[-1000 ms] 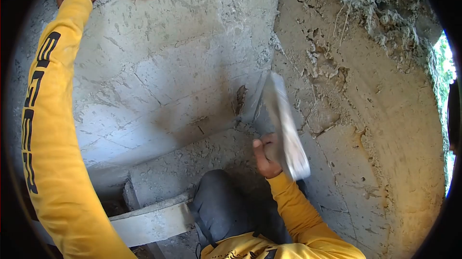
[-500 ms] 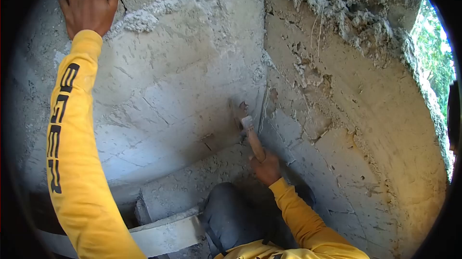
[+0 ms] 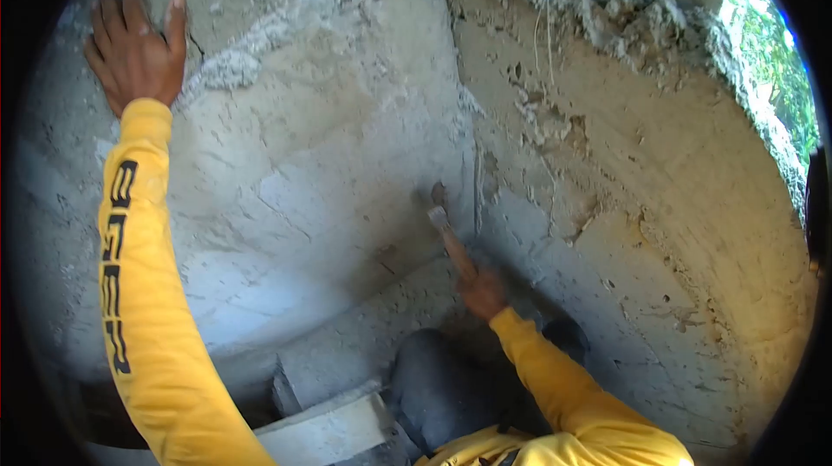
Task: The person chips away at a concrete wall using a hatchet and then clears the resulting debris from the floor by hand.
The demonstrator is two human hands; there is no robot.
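My left hand (image 3: 137, 55) lies flat on the rough upper part of the concrete wall (image 3: 260, 145), its fingers spread and holding nothing. Low in the corner, my right hand (image 3: 484, 291) is wrapped round the wooden handle of a hammer (image 3: 454, 246). The small, pale grey head of this tool is blurred and points up toward the wall. Just above the head, a dark chipped spot (image 3: 438, 193) marks the wall surface near the corner joint.
A curved side wall (image 3: 624, 293) with cracks and flaking patches rises on the right. Rough mortar (image 3: 641, 42) hangs along its top. My bent knee (image 3: 438, 388) is below, beside a pale board (image 3: 334, 431). Green foliage (image 3: 771, 67) shows through an opening at upper right.
The view has shifted slightly, so my left hand sits lower and further left. My left hand stays on the wall; the hammer remains in my right hand near the chipped spot.
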